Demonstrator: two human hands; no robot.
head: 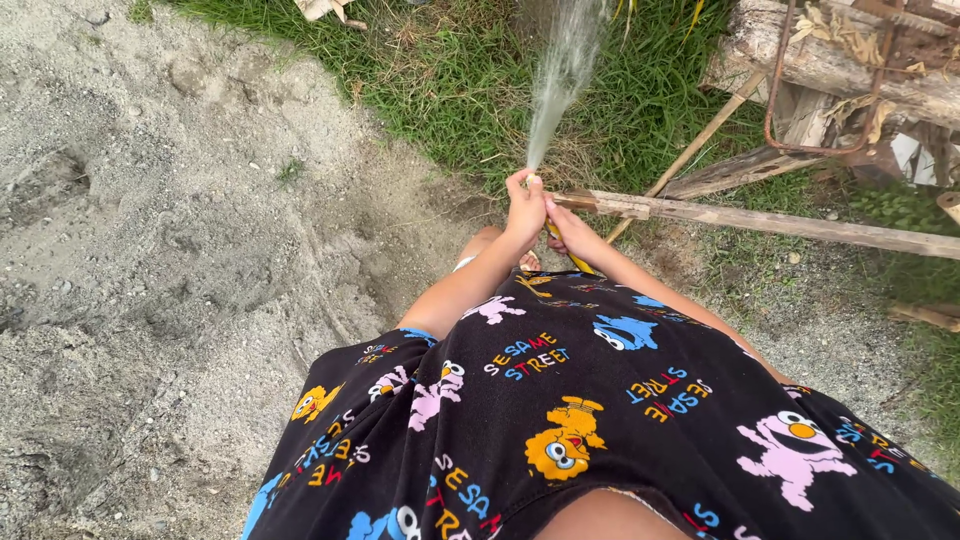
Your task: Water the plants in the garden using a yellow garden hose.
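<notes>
My left hand [525,205] is closed around the end of a yellow hose [578,263], with a thumb pressed over its mouth. A fan of water [562,70] sprays from it up and away over the grass [450,70]. Just to the right, my right hand [568,225] grips the same hose slightly lower. The hose runs down behind my wrists and is mostly hidden by my black patterned dress [600,420].
Grey sandy ground [150,250] fills the left side. Weathered logs, planks and a rusty metal bar [780,90] are piled at the upper right, and one long plank [780,220] lies across just beyond my hands.
</notes>
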